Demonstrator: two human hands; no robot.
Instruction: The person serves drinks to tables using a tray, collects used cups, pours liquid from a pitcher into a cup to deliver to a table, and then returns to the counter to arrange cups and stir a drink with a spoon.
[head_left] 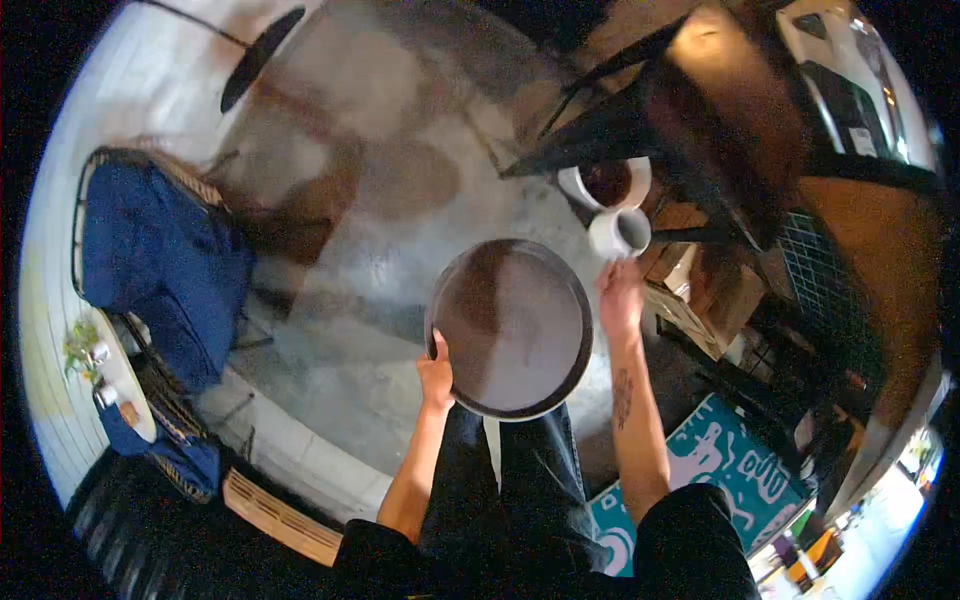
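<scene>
My left hand point(436, 378) grips the left rim of a round dark serving tray point(515, 325), thumb on top. Nothing stands on the tray, which is held in front of my legs. To its right, my right hand point(622, 292) is closed on a white cup point(606, 236), its fingers slightly blurred. The cup is tilted, so its grey inside shows. Just beyond it is a larger white round vessel point(642, 180) with a dark brown inside; whether it touches the cup I cannot tell.
A dark table point(725, 120) reaches in at upper right, with a wooden crate point(715, 310) below. Blue-covered chairs point(165, 240) and a small table with a plant point(125, 375) stand left. A teal patterned mat point(720, 465) lies lower right.
</scene>
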